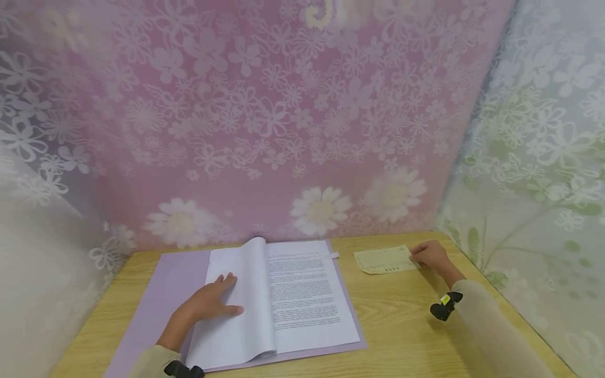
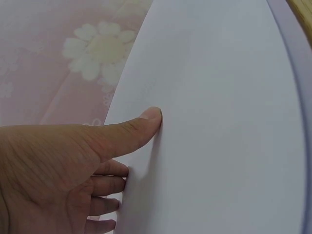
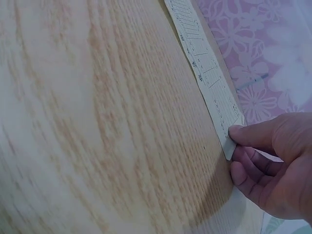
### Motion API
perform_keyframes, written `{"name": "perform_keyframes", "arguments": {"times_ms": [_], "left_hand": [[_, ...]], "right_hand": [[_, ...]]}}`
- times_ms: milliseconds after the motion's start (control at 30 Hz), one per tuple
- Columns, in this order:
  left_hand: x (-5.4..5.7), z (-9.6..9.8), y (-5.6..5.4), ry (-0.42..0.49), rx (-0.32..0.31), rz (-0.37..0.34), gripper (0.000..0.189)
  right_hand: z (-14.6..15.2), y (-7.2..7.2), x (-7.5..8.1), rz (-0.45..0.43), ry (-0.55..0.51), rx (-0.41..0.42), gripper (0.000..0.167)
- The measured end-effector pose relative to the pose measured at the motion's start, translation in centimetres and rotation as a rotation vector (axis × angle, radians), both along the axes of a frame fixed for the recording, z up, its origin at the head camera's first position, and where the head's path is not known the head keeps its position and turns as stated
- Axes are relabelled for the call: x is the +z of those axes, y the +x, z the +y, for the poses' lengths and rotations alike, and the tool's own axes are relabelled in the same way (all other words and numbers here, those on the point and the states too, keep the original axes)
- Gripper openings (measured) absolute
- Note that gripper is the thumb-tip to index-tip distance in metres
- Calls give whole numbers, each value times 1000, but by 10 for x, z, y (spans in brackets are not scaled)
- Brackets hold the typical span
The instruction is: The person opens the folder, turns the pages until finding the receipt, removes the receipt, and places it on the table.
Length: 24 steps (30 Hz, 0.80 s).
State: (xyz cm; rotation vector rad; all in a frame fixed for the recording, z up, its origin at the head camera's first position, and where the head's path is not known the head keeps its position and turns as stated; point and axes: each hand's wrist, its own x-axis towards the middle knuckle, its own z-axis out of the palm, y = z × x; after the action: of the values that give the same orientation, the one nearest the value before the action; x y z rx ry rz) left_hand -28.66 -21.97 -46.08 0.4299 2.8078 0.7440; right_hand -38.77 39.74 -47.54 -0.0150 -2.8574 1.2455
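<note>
A purple folder (image 1: 179,283) lies spread on the table with a stack of white printed sheets (image 1: 307,294) in it; the upper sheets are turned over to the left in a loose curl. On these turned pages (image 1: 255,294) rests my left hand (image 1: 208,302), thumb apart from the other fingers. In the left wrist view the left thumb (image 2: 139,129) lies along the blank white paper (image 2: 219,117). Right of the folder, my right hand (image 1: 431,257) pinches the right end of a pale yellow printed slip (image 1: 383,260) between thumb and fingers, as the right wrist view also shows.
The wooden table (image 1: 397,315) runs back to a pink flowered wall covering (image 1: 264,131), with a pale flowered one (image 1: 543,184) on the right. A small white tab (image 1: 334,255) sticks out at the folder's right edge. Each wrist wears a black camera.
</note>
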Motion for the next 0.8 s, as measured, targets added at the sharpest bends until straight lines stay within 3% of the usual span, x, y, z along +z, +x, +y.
{"name": "perform_keyframes", "arguments": {"times_ms": [433,800], "left_hand": [[2,0,0,-26,-13,-11,93],[-2,-2,-1,-9,-22,6,96]], "right_hand": [[-12,9,10,-9,49,-87,34],[-9,7,11,-22,83,-56,34]]}}
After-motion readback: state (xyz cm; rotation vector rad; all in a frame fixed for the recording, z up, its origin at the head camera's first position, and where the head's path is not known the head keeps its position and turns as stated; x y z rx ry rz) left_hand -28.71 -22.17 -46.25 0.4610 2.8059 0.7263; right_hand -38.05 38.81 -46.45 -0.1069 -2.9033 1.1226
